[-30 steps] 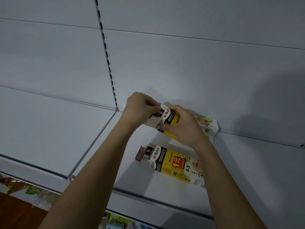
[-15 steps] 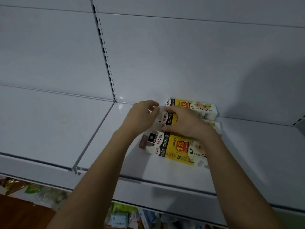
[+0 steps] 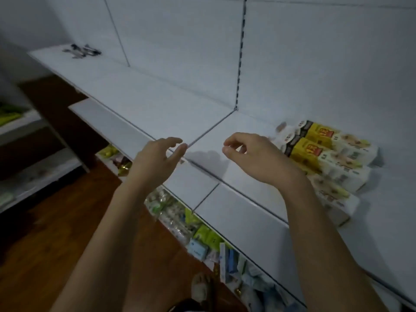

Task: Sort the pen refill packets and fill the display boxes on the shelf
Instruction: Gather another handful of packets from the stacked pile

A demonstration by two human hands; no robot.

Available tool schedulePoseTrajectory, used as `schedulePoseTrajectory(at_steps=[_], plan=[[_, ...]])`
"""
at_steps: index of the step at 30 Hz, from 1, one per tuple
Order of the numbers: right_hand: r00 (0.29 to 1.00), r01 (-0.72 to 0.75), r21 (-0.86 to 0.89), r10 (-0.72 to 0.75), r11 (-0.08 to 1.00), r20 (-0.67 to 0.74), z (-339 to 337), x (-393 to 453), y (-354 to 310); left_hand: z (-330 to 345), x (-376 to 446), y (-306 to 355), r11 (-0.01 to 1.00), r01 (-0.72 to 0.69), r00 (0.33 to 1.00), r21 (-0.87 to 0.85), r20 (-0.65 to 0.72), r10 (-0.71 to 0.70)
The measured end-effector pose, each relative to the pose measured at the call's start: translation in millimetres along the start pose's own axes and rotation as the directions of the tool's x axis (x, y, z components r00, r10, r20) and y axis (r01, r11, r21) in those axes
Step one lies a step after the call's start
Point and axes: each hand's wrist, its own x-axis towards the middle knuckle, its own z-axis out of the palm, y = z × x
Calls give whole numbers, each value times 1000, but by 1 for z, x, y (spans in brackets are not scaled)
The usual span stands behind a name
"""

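3 display boxes point(image 3: 324, 158) lie flat on the white shelf point(image 3: 157, 113), side by side and touching, close to the back wall. Each is long, with a black and white end, a yellow middle with red marks, and a pale end. The picture is blurry, so the words on them cannot be read.

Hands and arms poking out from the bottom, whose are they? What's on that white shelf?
A person wears a camera on their head, so you see what they see, looking down. The left hand and right hand hang over the white shelf with loose fingers, holding nothing. On the shelf to the right lie yellow and white display boxes for pen refills, side by side near the back wall. Far off at the left sits a small dark pile, too blurry to name. Underneath, more packets fill a lower shelf.
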Motion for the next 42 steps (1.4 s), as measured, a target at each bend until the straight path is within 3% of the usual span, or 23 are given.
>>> schedulePoseTrajectory(at_steps=[5,9,11,17,27,31,37,42], plan=[[970,80,3,-78,997,229,66,-9,-32,-18,-107,-84,941,333,941,57,-86,-328],[924,95,-20,-81,995,374,121,-14,-50,-17,-158,-131,807,589,807,44,23,-590],[883,106,-48,-72,993,463,150,-13,-58,-11,-179,-150,758,652,755,11,78,-651],[761,137,-160,0,978,649,233,17,-103,-25,-224,-226,705,708,705,-39,95,-702],[722,189,-123,-53,974,690,359,84,-210,-84,-249,-377,618,784,620,-47,42,-783],[713,202,-119,-63,972,699,388,128,-234,-105,-222,-418,615,787,615,-54,-25,-788],[687,240,-114,-86,964,721,427,229,-262,-125,-140,-484,615,788,615,-17,-3,-788],[709,273,-72,-151,959,689,443,324,-299,-167,-60,-533,637,771,637,18,-57,-769]])
